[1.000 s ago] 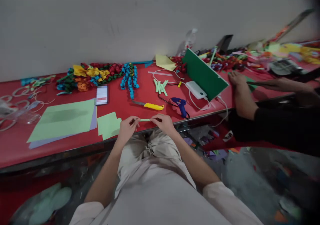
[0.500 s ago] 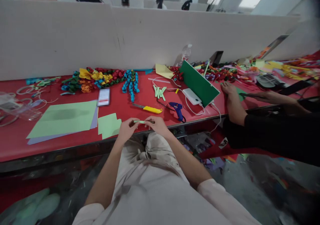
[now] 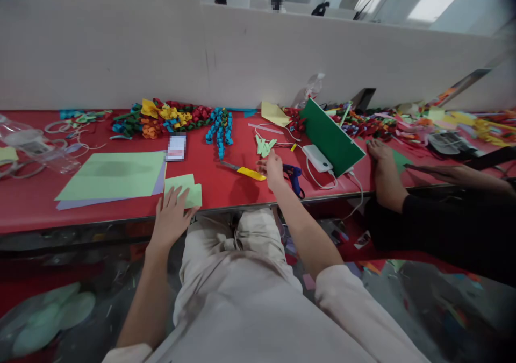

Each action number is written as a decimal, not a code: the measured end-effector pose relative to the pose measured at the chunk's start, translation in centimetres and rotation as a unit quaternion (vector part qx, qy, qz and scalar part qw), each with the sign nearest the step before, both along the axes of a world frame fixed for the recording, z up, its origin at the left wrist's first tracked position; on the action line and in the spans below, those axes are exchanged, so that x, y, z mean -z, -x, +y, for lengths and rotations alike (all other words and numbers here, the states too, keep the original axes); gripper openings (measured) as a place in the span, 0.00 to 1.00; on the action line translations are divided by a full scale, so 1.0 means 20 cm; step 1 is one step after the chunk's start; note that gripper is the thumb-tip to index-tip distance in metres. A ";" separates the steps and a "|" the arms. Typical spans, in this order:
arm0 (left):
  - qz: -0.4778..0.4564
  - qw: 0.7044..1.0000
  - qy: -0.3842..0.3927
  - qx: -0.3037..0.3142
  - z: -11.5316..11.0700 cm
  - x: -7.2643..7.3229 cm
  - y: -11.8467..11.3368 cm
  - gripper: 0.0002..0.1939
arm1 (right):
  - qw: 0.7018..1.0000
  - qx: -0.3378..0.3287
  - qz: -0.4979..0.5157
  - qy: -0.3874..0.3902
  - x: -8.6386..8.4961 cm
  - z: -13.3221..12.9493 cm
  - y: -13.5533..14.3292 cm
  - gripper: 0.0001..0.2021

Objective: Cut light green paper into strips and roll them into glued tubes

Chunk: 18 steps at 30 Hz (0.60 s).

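My left hand (image 3: 172,215) lies with spread fingers on the small light green paper pieces (image 3: 194,195) at the table's front edge. My right hand (image 3: 272,170) is over the table, fingers apart, just in front of a little pile of folded light green paper strips (image 3: 264,147); nothing shows in its grasp. Below those fingers is a yellow utility knife (image 3: 250,173) with its blade out. A blue glue gun (image 3: 297,179) lies right of my right wrist, partly hidden behind it.
Large green sheets (image 3: 108,175) over purple paper lie left, beside a phone (image 3: 176,147). Colourful paper garlands (image 3: 161,116) and a blue one (image 3: 220,129) line the back. Right stand a green board (image 3: 332,140) and white power bank (image 3: 318,157). A co-worker's hand (image 3: 447,172) and foot are farther right.
My hands have parted: the left moved left onto the small green papers, the right forward to the strip pile. The green strip held between them has left my fingers. The view has shifted slightly.
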<state>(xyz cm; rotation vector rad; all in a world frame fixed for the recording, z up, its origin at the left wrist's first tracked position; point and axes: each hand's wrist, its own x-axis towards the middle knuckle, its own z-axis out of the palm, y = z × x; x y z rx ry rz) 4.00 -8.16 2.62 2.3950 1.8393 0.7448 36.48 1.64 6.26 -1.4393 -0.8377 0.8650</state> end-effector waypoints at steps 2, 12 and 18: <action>0.050 0.999 0.021 -0.002 -0.03 0.04 0.08 0.25 | 1.000 0.003 -0.020 -0.006 0.01 -0.04 0.07 0.19; 0.151 0.987 0.005 0.047 0.07 -0.02 0.15 0.20 | 0.934 -0.090 -0.333 -0.091 0.30 -0.75 0.09 0.13; 0.132 0.990 -0.047 0.036 0.06 0.03 0.16 0.24 | 0.868 -0.091 -0.478 -0.097 0.21 -0.59 0.01 0.15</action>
